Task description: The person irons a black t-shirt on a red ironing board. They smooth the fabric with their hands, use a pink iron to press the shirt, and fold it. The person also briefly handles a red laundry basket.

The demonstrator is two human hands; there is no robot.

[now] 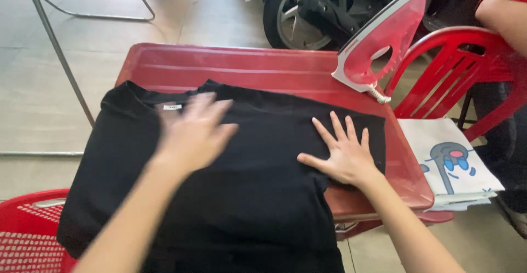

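Observation:
A black T-shirt (241, 196) lies spread over a red plastic table (263, 67), its collar with a small white tag toward the far left. My left hand (193, 133) hovers flat and blurred over the shirt near the collar, fingers apart. On the shirt's right part my right hand (343, 152) presses flat with fingers spread. Neither hand grips anything.
A red and white iron (384, 40) stands upright at the table's far right corner. A red plastic chair (466, 67) holds a folded white cloth with a printed picture (450, 163). Another person's arm (505, 15) shows at top right. A motorbike wheel (299, 9) sits behind; another red chair (30, 234) is at lower left.

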